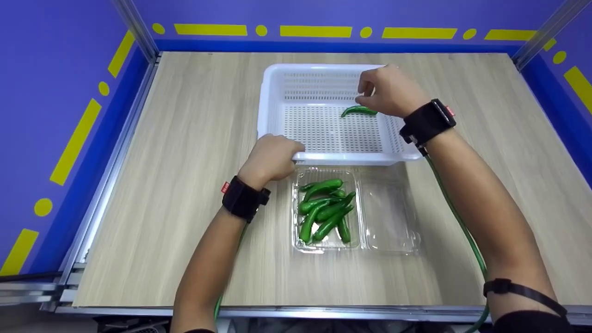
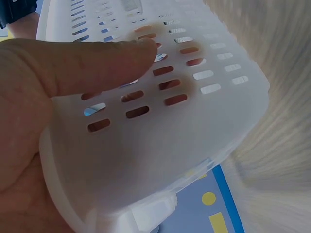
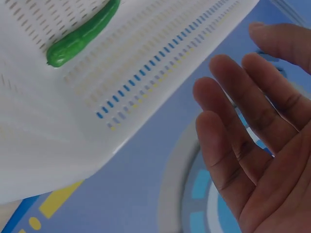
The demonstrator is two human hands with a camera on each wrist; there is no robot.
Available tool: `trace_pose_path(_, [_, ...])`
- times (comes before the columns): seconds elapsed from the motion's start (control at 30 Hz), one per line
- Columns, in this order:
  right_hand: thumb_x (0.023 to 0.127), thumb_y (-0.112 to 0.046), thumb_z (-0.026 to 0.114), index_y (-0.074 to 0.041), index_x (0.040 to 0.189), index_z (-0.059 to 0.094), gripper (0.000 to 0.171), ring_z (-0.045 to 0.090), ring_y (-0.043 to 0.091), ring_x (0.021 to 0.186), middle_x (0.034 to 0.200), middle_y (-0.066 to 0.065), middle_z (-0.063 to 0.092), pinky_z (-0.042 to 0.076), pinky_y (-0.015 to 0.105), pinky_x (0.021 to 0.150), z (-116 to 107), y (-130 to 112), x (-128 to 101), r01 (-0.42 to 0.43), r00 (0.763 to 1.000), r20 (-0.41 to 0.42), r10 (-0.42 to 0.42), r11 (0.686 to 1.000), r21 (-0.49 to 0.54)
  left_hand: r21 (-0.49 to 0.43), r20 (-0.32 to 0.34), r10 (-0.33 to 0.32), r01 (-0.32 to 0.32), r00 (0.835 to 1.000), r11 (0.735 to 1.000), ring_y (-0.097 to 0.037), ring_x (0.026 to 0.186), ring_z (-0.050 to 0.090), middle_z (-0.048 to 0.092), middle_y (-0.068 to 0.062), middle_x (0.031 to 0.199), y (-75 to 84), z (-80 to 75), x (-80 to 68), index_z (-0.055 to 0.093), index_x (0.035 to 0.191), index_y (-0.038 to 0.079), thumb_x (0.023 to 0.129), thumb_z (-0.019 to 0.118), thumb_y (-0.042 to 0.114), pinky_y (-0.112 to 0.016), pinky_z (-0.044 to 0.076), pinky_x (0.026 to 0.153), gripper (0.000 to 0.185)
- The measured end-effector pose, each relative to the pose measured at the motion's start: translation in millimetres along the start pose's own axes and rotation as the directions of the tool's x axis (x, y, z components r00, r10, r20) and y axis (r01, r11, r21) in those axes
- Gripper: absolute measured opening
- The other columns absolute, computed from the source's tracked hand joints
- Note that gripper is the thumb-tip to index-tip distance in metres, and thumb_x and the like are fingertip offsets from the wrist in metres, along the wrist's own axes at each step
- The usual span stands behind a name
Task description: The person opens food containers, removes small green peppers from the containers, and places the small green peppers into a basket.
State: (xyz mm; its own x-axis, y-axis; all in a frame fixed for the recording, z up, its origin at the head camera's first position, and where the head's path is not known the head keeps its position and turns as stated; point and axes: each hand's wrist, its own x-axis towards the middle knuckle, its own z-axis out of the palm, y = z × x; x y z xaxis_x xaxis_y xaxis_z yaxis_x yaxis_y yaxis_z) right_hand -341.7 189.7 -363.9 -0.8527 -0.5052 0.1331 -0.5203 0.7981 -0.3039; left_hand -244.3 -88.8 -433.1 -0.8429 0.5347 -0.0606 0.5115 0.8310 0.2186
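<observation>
A white perforated plastic basket (image 1: 347,158) stands on the table. My left hand (image 1: 273,157) grips its near left corner; in the left wrist view the thumb (image 2: 97,65) lies along one side of the slotted wall (image 2: 146,155), and fingers show through the slots. My right hand (image 1: 391,90) is raised over the basket's right side, its fingers loosely bent with nothing between them. One green chili pepper (image 1: 358,110) lies on the basket floor below that hand, also visible in the right wrist view (image 3: 82,41), apart from the fingers.
In front of the basket sits a clear plastic clamshell box (image 1: 305,249) holding several green chili peppers (image 1: 326,217). Its transparent lid (image 1: 388,217) lies folded open to the right. Blue panels (image 1: 323,11) border the wooden table (image 1: 194,115). A green cable (image 1: 455,208) runs along the right arm.
</observation>
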Motion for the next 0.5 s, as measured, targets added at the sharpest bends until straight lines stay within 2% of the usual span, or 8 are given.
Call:
trace_pose_path(0.17, [0.089,-0.023,0.073,-0.004,0.095,0.07,0.019,0.07,0.026,0.08,0.092,0.012,0.077,0.049,0.037,0.069,1,-17,-10,0.037,0.999,-0.026,-0.038,0.999,-0.038,-0.01,0.003,0.0,0.0,1.0,1.0,-0.017,0.065,0.05,0.055,0.004,0.07,-0.3,0.7,-0.3,0.061,0.08,0.015,0.078,0.059,-0.003,-0.039,0.046,0.069,0.018])
trace_pose_path(0.5, [0.086,-0.021,0.077,-0.007,0.091,0.069,0.017,0.073,0.025,0.08,0.089,0.007,0.076,0.057,0.044,0.07,3,-55,-34,0.207,0.976,-0.052,-0.211,0.975,-0.085,-0.021,0.016,-0.013,0.013,1.0,1.0,-0.019,0.069,0.057,0.066,0.002,0.078,-0.6,-0.9,0.0,0.069,0.089,0.014,0.08,0.059,-0.001,-0.041,0.049,0.072,0.021])
